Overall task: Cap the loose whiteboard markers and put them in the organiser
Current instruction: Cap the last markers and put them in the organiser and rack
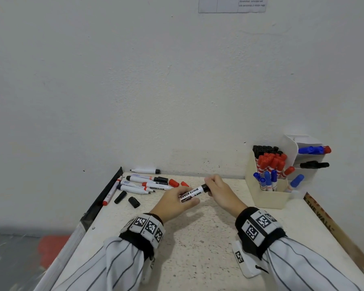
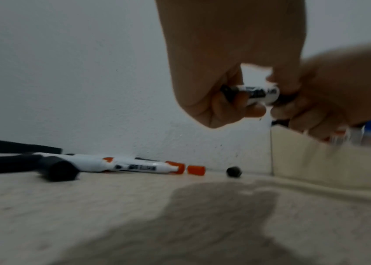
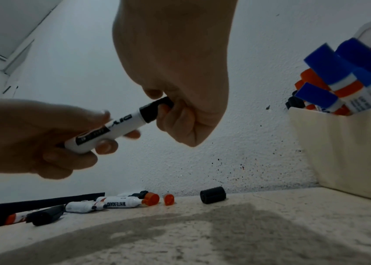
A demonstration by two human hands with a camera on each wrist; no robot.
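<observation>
Seemingly capped marker (image 1: 194, 193) between both hands.

Speckled table (image 1: 198, 238) bears loose markers (image 1: 139, 183), caps (image 1: 133, 202), organiser (image 1: 269, 196).

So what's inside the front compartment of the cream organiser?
The organiser's front compartment holds blue-capped markers standing upright, caps up. Its wall hides their lower barrels and the bottom.
</observation>
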